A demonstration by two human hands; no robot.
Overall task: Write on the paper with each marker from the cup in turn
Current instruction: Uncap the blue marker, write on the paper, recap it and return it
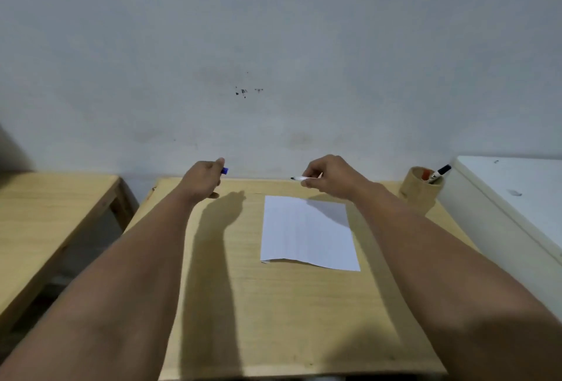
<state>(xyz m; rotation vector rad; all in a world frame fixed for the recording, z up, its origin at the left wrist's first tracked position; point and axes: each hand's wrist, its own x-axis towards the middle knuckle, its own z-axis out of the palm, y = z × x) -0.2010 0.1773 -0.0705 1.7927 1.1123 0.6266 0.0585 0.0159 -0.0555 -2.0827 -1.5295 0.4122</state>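
A white sheet of paper (307,233) lies flat on the wooden table (273,304), right of centre. My right hand (330,175) is raised above the paper's far edge, pinching an uncapped white marker (299,179) whose dark tip points left. My left hand (205,178) hovers over the table's far left side, closed around a blue marker cap (224,171). A wooden cup (421,190) stands at the far right corner with a black-capped marker (439,173) and a red one (426,174) sticking out.
A second wooden table (45,207) stands to the left across a gap. A white cabinet or appliance (517,198) adjoins the right side. A grey wall (273,61) rises directly behind the table.
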